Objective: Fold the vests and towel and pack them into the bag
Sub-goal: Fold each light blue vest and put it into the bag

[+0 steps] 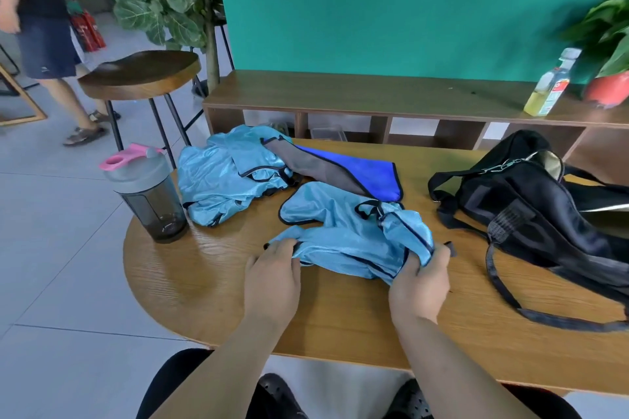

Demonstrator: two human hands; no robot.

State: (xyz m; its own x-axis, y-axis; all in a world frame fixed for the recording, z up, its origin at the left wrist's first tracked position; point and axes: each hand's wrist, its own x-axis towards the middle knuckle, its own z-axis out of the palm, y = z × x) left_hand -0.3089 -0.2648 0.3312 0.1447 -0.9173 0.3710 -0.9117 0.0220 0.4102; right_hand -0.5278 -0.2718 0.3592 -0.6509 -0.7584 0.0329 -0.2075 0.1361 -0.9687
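The round wooden table (pixel 211 282) spreads under both hands. The black bag (pixel 531 201) lies slumped on it to the right of the right hand (pixel 420 286), its top gaping open and its straps trailing across the wood toward that hand. One light-blue vest (pixel 343 231) lies rumpled on the table between the hands and just beyond them. A second light-blue vest (pixel 221 180) sits in a crumpled heap beyond the left hand (pixel 272 279), well apart from it. The blue-and-grey towel (pixel 360 170) lies flat beyond the nearer vest, one end touching the heap. A grey shaker bottle (pixel 146 194) with a pink lid stands upright to the left of the left hand. The left hand grips the nearer vest's left edge, fingers curled over it. The right hand clutches a bunch of its right side between thumb and fingers.
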